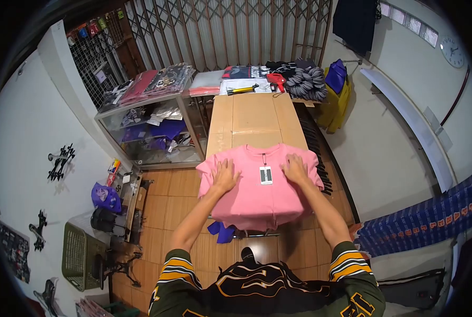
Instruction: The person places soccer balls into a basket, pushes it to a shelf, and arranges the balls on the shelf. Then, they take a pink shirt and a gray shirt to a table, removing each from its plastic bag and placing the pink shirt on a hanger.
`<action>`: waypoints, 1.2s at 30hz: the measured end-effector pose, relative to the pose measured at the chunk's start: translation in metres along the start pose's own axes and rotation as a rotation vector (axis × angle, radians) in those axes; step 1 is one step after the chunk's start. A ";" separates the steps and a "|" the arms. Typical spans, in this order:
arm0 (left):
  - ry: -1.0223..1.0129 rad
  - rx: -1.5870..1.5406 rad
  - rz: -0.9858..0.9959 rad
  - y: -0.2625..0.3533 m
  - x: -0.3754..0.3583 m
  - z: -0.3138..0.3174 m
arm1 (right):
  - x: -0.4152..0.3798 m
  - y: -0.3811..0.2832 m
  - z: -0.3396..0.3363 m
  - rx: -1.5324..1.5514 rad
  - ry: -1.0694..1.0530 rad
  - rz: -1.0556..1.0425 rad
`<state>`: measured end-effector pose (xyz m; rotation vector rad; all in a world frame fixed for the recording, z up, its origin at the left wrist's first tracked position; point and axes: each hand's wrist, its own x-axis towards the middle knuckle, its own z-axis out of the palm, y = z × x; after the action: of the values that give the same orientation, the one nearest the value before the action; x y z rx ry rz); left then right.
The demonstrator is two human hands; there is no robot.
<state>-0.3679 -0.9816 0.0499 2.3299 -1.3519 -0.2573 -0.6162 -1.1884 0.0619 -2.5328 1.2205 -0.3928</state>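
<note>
A pink T-shirt (254,203) lies spread over the near end of the cardboard-covered table (252,119), its neckline toward the far side and its lower part hanging over the near edge. A tag (266,175) with a dark label rests on the chest below the collar. My left hand (225,176) lies flat on the shirt's left shoulder area, fingers spread. On the right shoulder area my right hand (295,168) presses down, its fingers also apart.
Behind the table's far end are a yellow-and-black tool (243,90), a red tag gun (276,80) and folded dark garments (304,80). A glass cabinet (159,129) stands at the left. A green basket (82,256) is lower left, and a blue patterned cloth (421,216) hangs right.
</note>
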 end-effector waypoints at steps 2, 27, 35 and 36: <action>-0.065 0.100 -0.068 0.000 0.013 0.006 | 0.000 -0.007 0.011 -0.096 -0.038 0.067; 0.075 0.257 -0.197 -0.038 0.169 0.011 | 0.141 -0.010 0.045 -0.252 -0.010 0.169; 0.231 0.241 0.045 0.006 0.064 0.044 | 0.034 -0.041 0.057 -0.230 0.101 0.068; 0.150 0.192 0.048 0.021 0.025 0.042 | -0.001 -0.047 0.054 -0.207 0.067 0.045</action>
<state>-0.3874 -1.0235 0.0238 2.4125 -1.4092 0.0648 -0.5637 -1.1514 0.0306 -2.6776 1.4065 -0.3600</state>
